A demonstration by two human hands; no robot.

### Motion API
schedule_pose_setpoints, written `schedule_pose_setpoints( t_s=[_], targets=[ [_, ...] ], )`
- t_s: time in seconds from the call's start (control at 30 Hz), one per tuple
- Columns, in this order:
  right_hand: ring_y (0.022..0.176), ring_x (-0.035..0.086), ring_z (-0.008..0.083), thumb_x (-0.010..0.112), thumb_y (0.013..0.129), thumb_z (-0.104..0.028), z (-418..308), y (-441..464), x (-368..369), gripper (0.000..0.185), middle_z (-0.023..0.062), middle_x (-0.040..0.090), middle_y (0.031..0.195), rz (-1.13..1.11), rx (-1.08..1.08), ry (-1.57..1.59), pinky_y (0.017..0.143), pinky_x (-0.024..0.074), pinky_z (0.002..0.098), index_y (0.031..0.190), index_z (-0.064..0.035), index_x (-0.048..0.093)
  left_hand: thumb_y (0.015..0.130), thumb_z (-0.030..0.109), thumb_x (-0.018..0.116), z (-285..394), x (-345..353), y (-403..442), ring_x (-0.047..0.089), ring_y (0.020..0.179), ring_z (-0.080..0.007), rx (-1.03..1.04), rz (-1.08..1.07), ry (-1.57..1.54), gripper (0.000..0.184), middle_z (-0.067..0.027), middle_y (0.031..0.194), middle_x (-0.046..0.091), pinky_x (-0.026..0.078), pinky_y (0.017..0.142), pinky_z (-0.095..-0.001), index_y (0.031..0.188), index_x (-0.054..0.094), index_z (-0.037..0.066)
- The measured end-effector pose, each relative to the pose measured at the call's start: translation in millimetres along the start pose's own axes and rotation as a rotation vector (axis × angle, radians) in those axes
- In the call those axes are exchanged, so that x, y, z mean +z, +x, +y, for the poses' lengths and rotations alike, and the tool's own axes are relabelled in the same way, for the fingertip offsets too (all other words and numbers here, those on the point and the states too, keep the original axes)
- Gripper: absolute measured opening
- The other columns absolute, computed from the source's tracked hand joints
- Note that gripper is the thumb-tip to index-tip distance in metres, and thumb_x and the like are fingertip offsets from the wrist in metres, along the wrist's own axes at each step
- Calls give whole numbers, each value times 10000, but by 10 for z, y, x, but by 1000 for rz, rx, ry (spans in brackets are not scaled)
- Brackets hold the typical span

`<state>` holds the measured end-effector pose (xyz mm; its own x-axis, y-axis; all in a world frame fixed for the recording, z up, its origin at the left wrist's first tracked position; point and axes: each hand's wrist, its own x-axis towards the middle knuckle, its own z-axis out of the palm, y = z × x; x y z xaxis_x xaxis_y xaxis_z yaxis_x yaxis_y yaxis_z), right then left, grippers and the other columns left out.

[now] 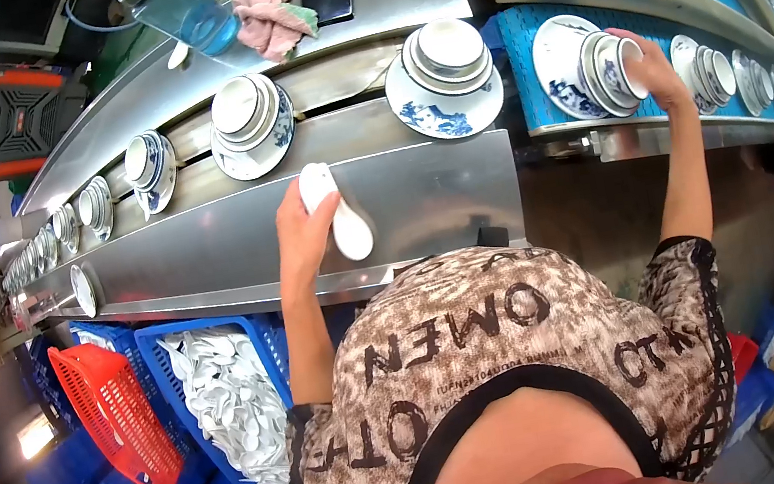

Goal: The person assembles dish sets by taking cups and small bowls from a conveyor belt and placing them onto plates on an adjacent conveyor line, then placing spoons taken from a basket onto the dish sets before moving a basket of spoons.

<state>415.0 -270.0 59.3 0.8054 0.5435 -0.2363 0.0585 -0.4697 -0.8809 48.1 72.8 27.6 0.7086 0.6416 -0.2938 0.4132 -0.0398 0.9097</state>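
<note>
My left hand (300,225) is closed around a white spoon (353,232) above the front edge of the steel counter; whether more than one spoon is in it I cannot tell. On the right, my right hand (654,73) grips the small white cup (631,66) on a tilted-looking stack of bowls, its fingers partly hidden behind the cup. Under that stack lies a blue-patterned plate (563,72) on the blue belt. Between my hands, another set of nested bowls (449,45) rests on a patterned plate (443,114) on the steel line.
More dish sets (245,112) run along the steel line to the left, others (705,75) along the blue belt. A blue basket (155,365) full of white spoons (230,399) stands below left, beside a red basket (121,416). A water jug (184,16) and pink cloth (266,23) sit behind.
</note>
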Motion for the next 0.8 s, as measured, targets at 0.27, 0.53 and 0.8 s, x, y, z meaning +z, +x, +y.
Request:
schedule_pose_setpoints(
  t_s=[0.27,0.53,0.8],
  targets=[
    [864,543,167,522,643,-42,-331,64,748,459,101,590,955,40,-81,71,787,419,270,1100,2,536,791,119,572,242,352,383,532,623,-98,-25,-77,-435,220,-42,772,546,438,514,-224,959,474,15],
    [904,542,185,515,651,-85,-437,142,1101,466,111,591,967,17,-154,-19,813,410,287,1108,6,527,766,68,607,225,472,544,604,687,-195,-78,-66,-585,312,-107,853,572,521,607,-300,1023,440,7],
    [972,535,253,679,611,-227,1,413,1600,501,142,569,1046,132,-205,297,847,420,350,1077,-82,566,777,182,561,-464,-88,777,512,618,-171,-156,254,-390,180,-77,740,529,432,535,-269,806,507,13]
  ],
)
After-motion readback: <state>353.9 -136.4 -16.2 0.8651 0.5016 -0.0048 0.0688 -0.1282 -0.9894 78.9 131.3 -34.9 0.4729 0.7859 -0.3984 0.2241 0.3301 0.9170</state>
